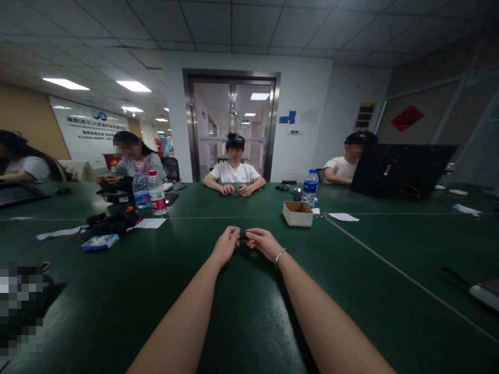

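Both arms reach forward over the dark green table (249, 291). Between my hands is a small black object (243, 235), too small for its kind to be made out. My left hand (227, 246) has its fingers closed on the object's left end. From the other side, my right hand (265, 244), with a silver bracelet (279, 256) at the wrist, pinches the right end. A shallow open cardboard box (298, 214) sits beyond my right hand, apart from it.
A person (234, 166) in a headset sits opposite. Two bottles, one red-capped (157, 193), stand at left behind a black bundle (111, 222) and a blue-white packet (100, 242). A water bottle (310, 188) stands behind the box; a black monitor (401, 169) is at right.
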The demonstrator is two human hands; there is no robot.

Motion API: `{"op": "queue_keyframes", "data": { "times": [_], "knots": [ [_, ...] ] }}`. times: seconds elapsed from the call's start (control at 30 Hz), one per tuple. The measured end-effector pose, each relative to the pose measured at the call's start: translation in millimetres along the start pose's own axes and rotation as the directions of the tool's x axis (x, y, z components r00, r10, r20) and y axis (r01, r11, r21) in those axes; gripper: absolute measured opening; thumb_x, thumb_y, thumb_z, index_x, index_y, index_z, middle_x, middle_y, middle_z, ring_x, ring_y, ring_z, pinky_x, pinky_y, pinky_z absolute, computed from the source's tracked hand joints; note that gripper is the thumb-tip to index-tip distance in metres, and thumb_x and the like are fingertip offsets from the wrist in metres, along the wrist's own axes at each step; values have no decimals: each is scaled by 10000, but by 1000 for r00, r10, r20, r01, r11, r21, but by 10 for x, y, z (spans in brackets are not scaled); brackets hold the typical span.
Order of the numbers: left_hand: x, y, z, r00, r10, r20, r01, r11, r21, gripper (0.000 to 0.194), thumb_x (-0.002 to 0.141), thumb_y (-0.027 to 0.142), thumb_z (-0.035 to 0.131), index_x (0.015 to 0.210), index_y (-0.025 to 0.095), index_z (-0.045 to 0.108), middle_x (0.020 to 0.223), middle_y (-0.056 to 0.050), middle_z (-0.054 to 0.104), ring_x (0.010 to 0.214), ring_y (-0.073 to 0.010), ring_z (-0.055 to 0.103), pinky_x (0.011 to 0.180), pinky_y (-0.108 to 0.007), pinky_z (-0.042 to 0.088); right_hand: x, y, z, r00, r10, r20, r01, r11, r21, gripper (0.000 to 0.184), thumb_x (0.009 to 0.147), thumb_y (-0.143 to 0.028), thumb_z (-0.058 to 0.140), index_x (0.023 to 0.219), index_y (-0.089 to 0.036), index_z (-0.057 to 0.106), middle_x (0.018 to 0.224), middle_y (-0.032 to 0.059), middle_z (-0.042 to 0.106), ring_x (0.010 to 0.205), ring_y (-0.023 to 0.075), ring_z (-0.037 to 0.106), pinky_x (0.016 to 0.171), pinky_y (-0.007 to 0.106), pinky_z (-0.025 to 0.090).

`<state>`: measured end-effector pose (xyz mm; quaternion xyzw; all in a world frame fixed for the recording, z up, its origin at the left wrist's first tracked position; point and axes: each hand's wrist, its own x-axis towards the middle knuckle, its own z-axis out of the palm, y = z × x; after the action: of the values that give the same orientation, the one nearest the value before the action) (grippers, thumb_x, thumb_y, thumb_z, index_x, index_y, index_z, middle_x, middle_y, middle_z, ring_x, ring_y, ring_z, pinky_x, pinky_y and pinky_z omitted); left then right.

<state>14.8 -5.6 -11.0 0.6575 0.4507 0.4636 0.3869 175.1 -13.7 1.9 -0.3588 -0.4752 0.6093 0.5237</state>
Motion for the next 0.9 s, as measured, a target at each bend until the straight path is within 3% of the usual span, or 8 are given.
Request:
{"op": "queue_keyframes", "data": {
  "times": [0.13, 0.27, 0.43, 0.57, 0.7, 0.83, 0.9],
  "knots": [
    [-11, 4, -1, 999, 13, -32, -12, 1000, 19, 318, 791, 336, 498, 1075, 194, 520, 763, -12, 550, 656, -114, 507, 645, -221, 394, 1, 7, 1, 1000, -1, 9, 1, 1000, 21, 298, 609, -195, 772, 825, -87, 597, 608, 41, 597, 515, 95, 557, 453, 170, 422],
    [-16, 6, -12, 1000, -20, -7, 20, 999, 28, 303, 828, 364, 417, 1045, 188, 536, 693, -1, 535, 616, -119, 495, 616, -226, 400, -7, -2, 8, 1000, -1, 17, 1, 1000, 11, 293, 604, -187, 771, 818, -85, 600, 618, 41, 601, 511, 92, 556, 449, 170, 422],
    [-10, 12, -14, 999, -12, -38, 12, 1000, 10, 296, 804, 344, 463, 1057, 203, 528, 775, -15, 554, 654, -120, 510, 611, -219, 400, -15, -11, 9, 1000, 2, 24, -2, 1000, 19, 267, 633, -183, 754, 833, -82, 609, 612, 46, 599, 514, 92, 554, 452, 168, 430],
    [-1, -6, -9, 998, -52, -44, 52, 999, -2, 325, 833, 415, 394, 1026, 194, 534, 682, -4, 528, 592, -120, 489, 580, -223, 390, -8, -5, 8, 1000, 10, 15, -10, 1000, 10, 237, 644, -174, 745, 820, -86, 614, 612, 45, 597, 515, 100, 561, 443, 174, 438],
    [10, -22, -5, 997, -28, -69, 27, 999, -19, 332, 792, 381, 489, 1069, 200, 506, 750, -10, 538, 620, -112, 497, 571, -209, 380, -13, -12, 11, 1000, 3, 5, -3, 1000, 11, 228, 646, -178, 746, 814, -90, 620, 609, 41, 592, 509, 98, 554, 434, 177, 438],
    [9, -14, 2, 998, -48, -34, 48, 999, -17, 333, 834, 424, 391, 1038, 190, 511, 695, -5, 527, 584, -114, 487, 531, -208, 359, -26, -21, 16, 1000, 4, 10, -5, 1000, 5, 230, 645, -178, 745, 816, -88, 620, 607, 38, 592, 515, 96, 558, 444, 171, 444],
    [6, -5, 4, 1000, -11, -22, 11, 1000, -1, 299, 823, 379, 430, 1042, 191, 507, 688, 0, 525, 602, -113, 493, 555, -207, 366, -27, -20, 17, 1000, 7, 13, -7, 1000, 4, 235, 639, -171, 746, 817, -86, 619, 617, 42, 597, 519, 94, 562, 444, 166, 441]
  ]
}}
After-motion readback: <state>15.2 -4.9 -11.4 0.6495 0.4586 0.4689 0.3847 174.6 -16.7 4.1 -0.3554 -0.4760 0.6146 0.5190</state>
